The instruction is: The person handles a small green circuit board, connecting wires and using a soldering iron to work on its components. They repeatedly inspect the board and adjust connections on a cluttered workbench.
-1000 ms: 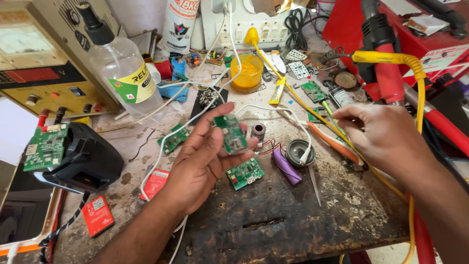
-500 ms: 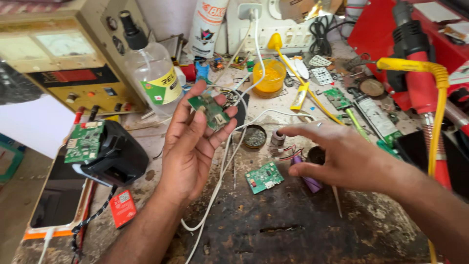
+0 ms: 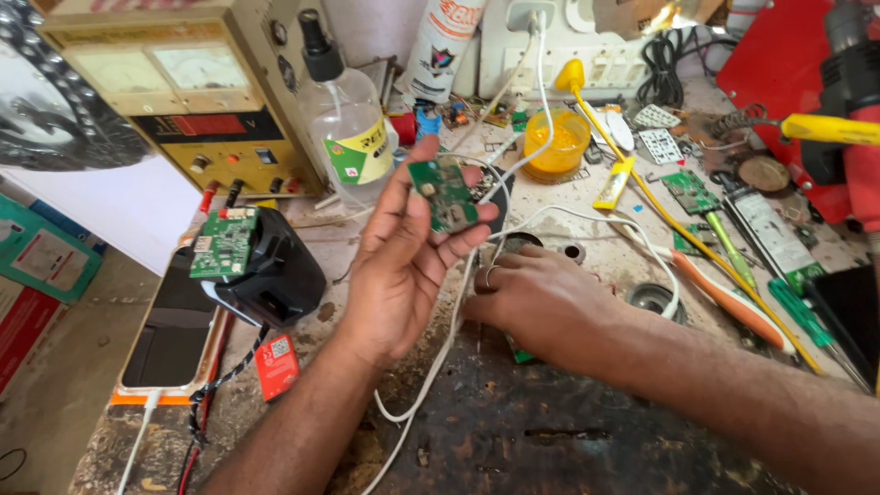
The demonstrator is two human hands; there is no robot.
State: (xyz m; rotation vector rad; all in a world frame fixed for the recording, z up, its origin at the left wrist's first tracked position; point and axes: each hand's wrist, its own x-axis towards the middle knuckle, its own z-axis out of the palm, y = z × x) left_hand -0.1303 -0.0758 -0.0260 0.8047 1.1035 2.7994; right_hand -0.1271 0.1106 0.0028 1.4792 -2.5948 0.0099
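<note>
— What do you have in the left hand [image 3: 403,266]?

— From my feed, the left hand is raised palm-up over the workbench [image 3: 587,431], fingers curled around a small green circuit board [image 3: 444,194]. The thumb presses its right edge and the fingertips hold it from behind, so the board stands nearly upright, well above the bench.

— And the right hand [image 3: 541,302]?

— It lies low on the bench at about four o'clock from the board, knuckles up, fingers bent down over something. A green corner shows beneath it at its six o'clock, but I cannot tell whether the hand grips that or just covers it. A white cable [image 3: 440,357] runs between the two hands.

— What surrounds them?

— At ten o'clock from the board stands a clear bottle [image 3: 344,128] with a black nozzle, and beyond it a beige power supply [image 3: 183,101]. At nine o'clock sits a black block [image 3: 270,275] with another green board [image 3: 223,242] lying on top. An orange cup [image 3: 554,145] is at two o'clock, and an orange-handled tool [image 3: 729,298] lies at three o'clock from the right hand.
</note>
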